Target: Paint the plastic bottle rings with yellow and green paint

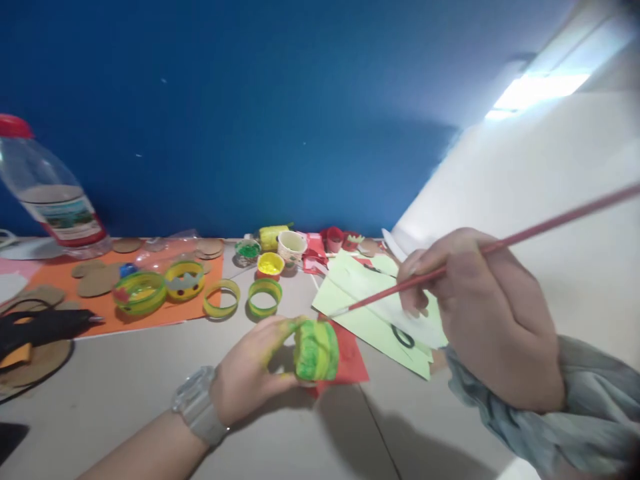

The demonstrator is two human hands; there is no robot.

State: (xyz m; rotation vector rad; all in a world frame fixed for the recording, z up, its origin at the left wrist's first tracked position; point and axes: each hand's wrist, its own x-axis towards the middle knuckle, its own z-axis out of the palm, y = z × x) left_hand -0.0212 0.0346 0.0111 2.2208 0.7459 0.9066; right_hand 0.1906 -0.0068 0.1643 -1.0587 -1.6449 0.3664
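My left hand [257,357] pinches the green-and-yellow roll [316,351] at the red paper's [354,360] edge, my right hand [493,320] pinches the brush [390,292], its tip near the roll — painting seems underway, and the next stroke likely calls for steadiness.

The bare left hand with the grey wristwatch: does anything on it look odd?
Yes: greenish-yellow smears mark the bare left hand, close to the round green and yellow object it holds. They look odd on skin, possibly paint from that object.
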